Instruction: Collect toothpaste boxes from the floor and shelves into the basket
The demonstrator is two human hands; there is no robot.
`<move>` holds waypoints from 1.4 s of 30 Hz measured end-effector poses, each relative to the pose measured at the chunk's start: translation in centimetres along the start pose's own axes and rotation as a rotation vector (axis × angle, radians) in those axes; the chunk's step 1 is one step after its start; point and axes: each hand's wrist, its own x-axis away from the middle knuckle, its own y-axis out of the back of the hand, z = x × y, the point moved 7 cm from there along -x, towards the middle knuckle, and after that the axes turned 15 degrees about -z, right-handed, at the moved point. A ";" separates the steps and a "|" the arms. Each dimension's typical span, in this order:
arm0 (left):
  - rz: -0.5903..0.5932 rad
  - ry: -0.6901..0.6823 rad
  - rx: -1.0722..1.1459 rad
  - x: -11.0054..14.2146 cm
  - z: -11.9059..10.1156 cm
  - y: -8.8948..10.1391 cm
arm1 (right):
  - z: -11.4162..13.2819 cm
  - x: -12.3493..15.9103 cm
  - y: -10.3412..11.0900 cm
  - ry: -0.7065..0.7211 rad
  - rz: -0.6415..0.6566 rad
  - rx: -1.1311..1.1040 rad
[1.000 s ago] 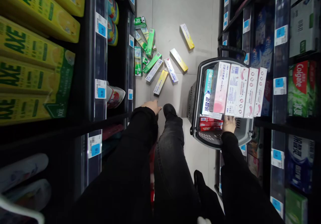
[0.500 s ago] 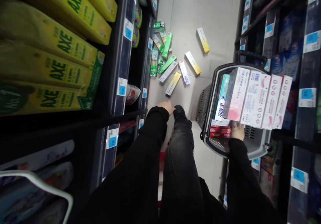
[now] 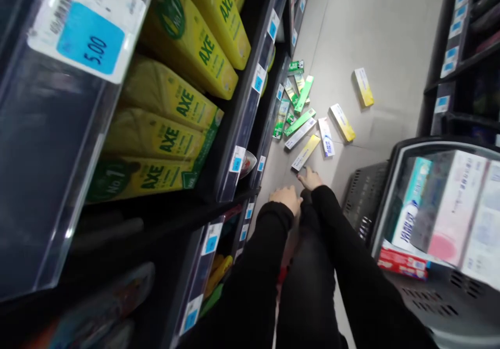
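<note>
My right hand point(image 3: 311, 178) reaches over the floor with fingers apart, its fingertips at the near end of a yellow-and-white toothpaste box point(image 3: 305, 152). Beside it, low over the floor, is my left hand point(image 3: 287, 199), its fingers loosely bent and nothing visible in them. Beyond both hands several toothpaste boxes lie scattered: a green box point(image 3: 303, 95), a white-and-blue box point(image 3: 326, 137), another yellow-and-white box point(image 3: 342, 123) and one farther off point(image 3: 363, 87). On the right stands a grey shopping basket point(image 3: 365, 192) holding a teal-and-white box point(image 3: 412, 203), pink-and-white boxes point(image 3: 453, 208) and red boxes point(image 3: 403, 263).
Shelves with yellow AXE bottles point(image 3: 167, 140) and price tags point(image 3: 91, 36) rise close on my left. Another shelf point(image 3: 445, 99) lines the right side. Grey tiled floor point(image 3: 375, 21) runs between them. My leg point(image 3: 308, 286) is between my arms.
My right hand has left the basket and come over to the floor boxes, next to my left hand. The view has shifted, so the basket is now partly cut off at the right.
</note>
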 end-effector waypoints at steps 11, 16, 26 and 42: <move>-0.024 0.007 0.134 -8.2 1.6 -0.4 | -4.2 -20.0 -4.8 -0.265 -0.570 0.092; -0.450 0.059 0.217 -26.4 4.1 2.4 | -7.2 -26.8 -2.6 -0.194 -0.493 0.142; -0.630 0.240 0.279 -43.2 7.0 -0.6 | -11.1 -28.0 -3.3 -0.005 -0.380 0.279; -0.310 0.191 0.297 -37.3 7.7 -10.1 | -10.4 -29.6 4.0 -0.142 -0.579 0.452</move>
